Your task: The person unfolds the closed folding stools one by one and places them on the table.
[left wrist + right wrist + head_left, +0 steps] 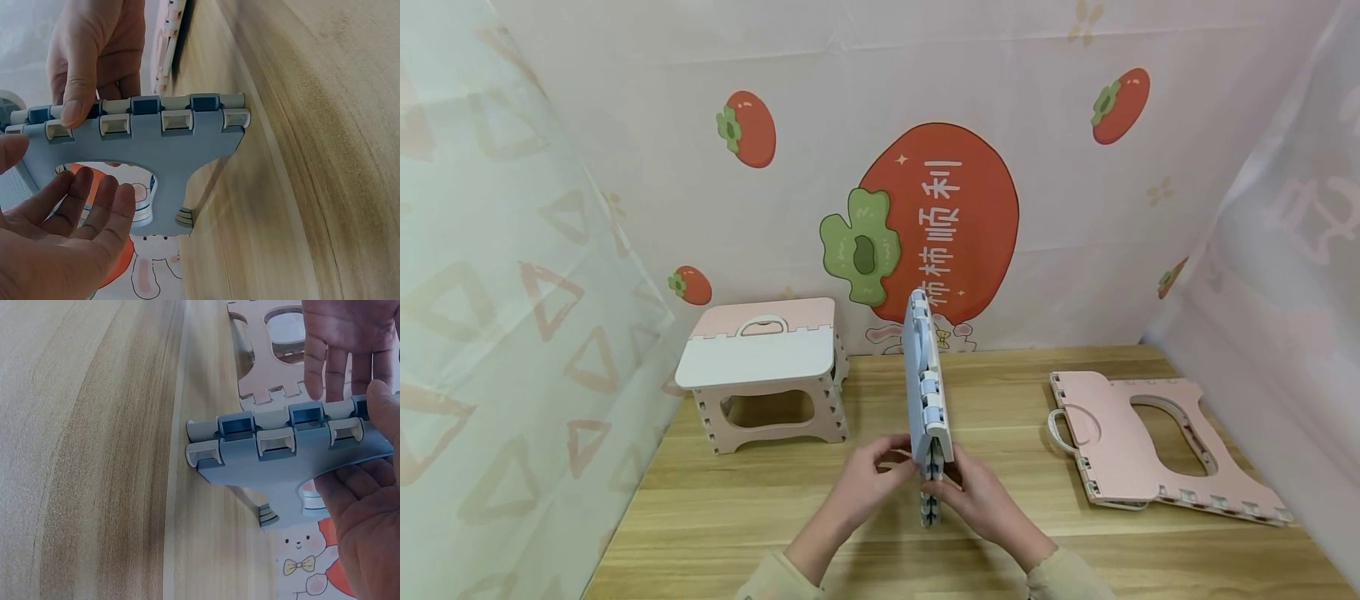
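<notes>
A blue-and-white folding stool (914,392) stands on edge at the middle of the table, nearly flat, its hinged edge facing me. Beside its blue face is my left hand (867,485), fingers extended and slightly bent by the leg cut-out in the left wrist view. My right hand (981,498) grips the stool from the other side. In the right wrist view its thumb (382,409) lies on the hinged edge while the fingers reach behind the leg panel (275,481). The stool's white handle side is mostly hidden from the head view.
An unfolded pink-and-white stool (756,358) stands upright at the back left. Flat on the right side of the wooden table (1000,558) lies a pink folding stool (1120,442) with a leg panel spread out. Printed cloth walls (805,208) enclose the back and sides.
</notes>
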`<state>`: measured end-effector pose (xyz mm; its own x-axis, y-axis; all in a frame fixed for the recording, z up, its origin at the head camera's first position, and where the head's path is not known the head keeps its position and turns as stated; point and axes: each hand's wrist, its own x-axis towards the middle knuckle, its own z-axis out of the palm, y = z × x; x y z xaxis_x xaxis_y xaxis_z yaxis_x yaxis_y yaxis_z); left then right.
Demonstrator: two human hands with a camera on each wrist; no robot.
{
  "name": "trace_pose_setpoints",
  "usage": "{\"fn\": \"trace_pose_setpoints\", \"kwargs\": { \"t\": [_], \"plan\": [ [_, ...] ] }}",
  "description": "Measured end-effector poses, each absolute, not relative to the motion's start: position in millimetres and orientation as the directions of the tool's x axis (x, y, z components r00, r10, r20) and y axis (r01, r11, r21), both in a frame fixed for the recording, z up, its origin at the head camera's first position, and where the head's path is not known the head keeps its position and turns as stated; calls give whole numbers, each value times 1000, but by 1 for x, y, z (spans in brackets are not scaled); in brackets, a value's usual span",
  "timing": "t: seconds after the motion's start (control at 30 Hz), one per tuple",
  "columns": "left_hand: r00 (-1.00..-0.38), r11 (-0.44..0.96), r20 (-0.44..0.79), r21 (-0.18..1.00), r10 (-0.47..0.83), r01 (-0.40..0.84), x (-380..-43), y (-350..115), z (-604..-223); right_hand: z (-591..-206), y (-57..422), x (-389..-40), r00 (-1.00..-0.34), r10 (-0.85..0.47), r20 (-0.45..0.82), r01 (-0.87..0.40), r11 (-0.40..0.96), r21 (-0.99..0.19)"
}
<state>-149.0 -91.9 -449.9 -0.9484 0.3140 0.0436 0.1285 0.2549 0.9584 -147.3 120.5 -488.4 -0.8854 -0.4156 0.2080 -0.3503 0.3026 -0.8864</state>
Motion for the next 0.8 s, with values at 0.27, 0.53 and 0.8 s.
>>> {"fn": "trace_pose_setpoints", "kwargs": {
  "t": [0.27, 0.53, 0.8],
  "plan": [
    [-936, 230, 22, 967, 351, 109, -146, -89, -454, -488, 120, -147, -879, -421, 222, -369, 308, -877],
    [-941, 239, 41, 962, 336, 128, -147, -86, -459, -487, 122, -147, -872, -432, 230, -389, 328, -861],
    [-942, 294, 71, 940, 328, 173, -148, -83, -460, -483, 125, -148, -862, -447, 237, -415, 356, -837]
  ]
}}
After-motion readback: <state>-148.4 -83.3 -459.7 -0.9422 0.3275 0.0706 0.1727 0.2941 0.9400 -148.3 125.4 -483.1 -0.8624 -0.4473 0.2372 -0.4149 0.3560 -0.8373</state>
